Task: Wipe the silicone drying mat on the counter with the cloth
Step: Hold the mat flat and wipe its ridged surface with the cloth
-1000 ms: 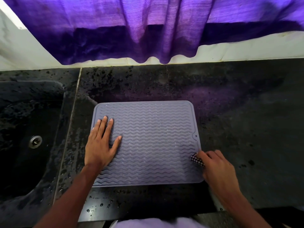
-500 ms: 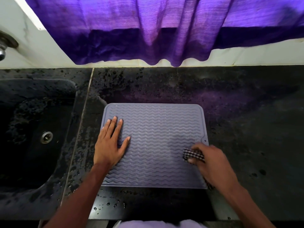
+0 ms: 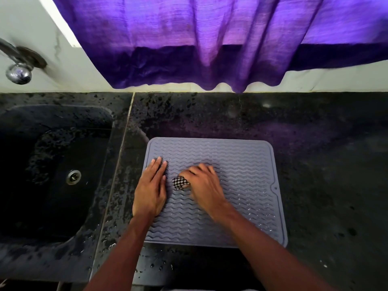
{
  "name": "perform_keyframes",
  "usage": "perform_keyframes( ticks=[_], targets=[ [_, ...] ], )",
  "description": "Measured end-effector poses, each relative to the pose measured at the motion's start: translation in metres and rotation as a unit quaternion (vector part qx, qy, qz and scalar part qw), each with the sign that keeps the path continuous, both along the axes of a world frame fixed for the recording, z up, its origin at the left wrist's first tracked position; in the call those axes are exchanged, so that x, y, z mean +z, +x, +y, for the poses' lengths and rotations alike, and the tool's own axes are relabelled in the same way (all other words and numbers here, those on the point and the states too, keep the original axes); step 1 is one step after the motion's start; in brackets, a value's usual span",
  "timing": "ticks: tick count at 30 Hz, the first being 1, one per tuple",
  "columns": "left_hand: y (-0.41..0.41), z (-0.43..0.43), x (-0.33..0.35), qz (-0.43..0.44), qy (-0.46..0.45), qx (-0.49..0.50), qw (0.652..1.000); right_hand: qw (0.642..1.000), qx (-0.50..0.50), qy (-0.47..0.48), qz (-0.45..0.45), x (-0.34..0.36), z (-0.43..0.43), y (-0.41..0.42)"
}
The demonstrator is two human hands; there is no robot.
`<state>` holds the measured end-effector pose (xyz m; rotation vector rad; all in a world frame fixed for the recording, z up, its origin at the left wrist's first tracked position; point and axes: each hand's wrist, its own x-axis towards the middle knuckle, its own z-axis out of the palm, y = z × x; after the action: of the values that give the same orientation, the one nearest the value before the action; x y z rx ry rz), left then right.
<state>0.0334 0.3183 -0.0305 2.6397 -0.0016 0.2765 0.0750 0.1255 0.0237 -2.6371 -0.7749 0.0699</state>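
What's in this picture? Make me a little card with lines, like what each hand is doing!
mat: grey, wavy ridges, lying flat on the black counter
left hand: flat on the mat's left side, fingers straight
right hand: holds the cloth against the mat
cloth: black-and-white checked, bunched up
sink: dark, left of the mat
curtain: purple, hanging behind the counter

Right of right hand (image 3: 204, 185): open silicone drying mat (image 3: 243, 173), then bench (image 3: 327, 185).
Left: left hand (image 3: 150, 194) blocks, just beside cloth (image 3: 180, 182).
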Motion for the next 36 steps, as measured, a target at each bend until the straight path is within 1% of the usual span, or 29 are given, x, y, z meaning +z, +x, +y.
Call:
perform_keyframes(
  ticks=[4, 8, 10, 13, 17, 19, 21, 23, 24, 28, 30, 32, 36],
  targets=[
    [-0.001, 0.001, -0.002, -0.004, 0.007, -0.002, 1.000, 0.999, -0.042, 0.000, 0.016, 0.004, -0.023, 0.001],
    [-0.001, 0.002, -0.003, -0.005, 0.020, -0.003, 1.000, 0.995, -0.083, -0.044, 0.015, 0.012, -0.075, 0.001],
    [-0.002, 0.001, -0.004, -0.003, 0.027, -0.003, 1.000, 0.990, -0.113, -0.084, 0.026, 0.019, -0.107, 0.002],
    [-0.002, -0.002, -0.004, 0.003, 0.028, 0.002, 1.000, 0.975, -0.178, -0.130, 0.012, 0.021, -0.160, 0.004],
    [-0.002, -0.004, -0.005, 0.006, 0.033, 0.011, 0.999, 0.963, -0.238, -0.129, 0.004, 0.017, -0.199, 0.000],
    [-0.001, -0.004, -0.006, 0.008, 0.033, 0.014, 0.999, 0.959, -0.264, -0.098, 0.007, 0.016, -0.189, -0.001],
    [-0.001, -0.004, -0.005, 0.013, 0.032, 0.018, 0.999, 0.964, -0.265, -0.025, 0.008, 0.016, -0.163, 0.000],
    [-0.002, -0.005, -0.004, 0.017, 0.033, 0.018, 0.999, 0.975, -0.217, 0.051, 0.007, 0.018, -0.124, 0.007],
    [-0.001, -0.005, -0.003, 0.020, 0.033, 0.017, 0.999, 0.981, -0.185, 0.063, 0.008, 0.020, -0.102, 0.012],
    [-0.002, -0.003, 0.000, 0.029, 0.038, 0.015, 0.999, 0.992, -0.124, 0.023, -0.002, 0.022, -0.014, 0.029],
    [-0.003, -0.005, 0.002, 0.028, 0.044, 0.013, 0.999, 0.995, -0.101, -0.012, 0.002, 0.014, 0.010, 0.029],
    [-0.003, -0.006, 0.004, 0.028, 0.051, 0.012, 0.998, 0.994, -0.102, -0.034, 0.005, 0.006, 0.009, 0.028],
    [-0.002, -0.005, 0.003, 0.036, 0.064, 0.006, 0.997, 0.990, -0.131, -0.048, 0.018, 0.006, -0.029, 0.026]
  ],
)
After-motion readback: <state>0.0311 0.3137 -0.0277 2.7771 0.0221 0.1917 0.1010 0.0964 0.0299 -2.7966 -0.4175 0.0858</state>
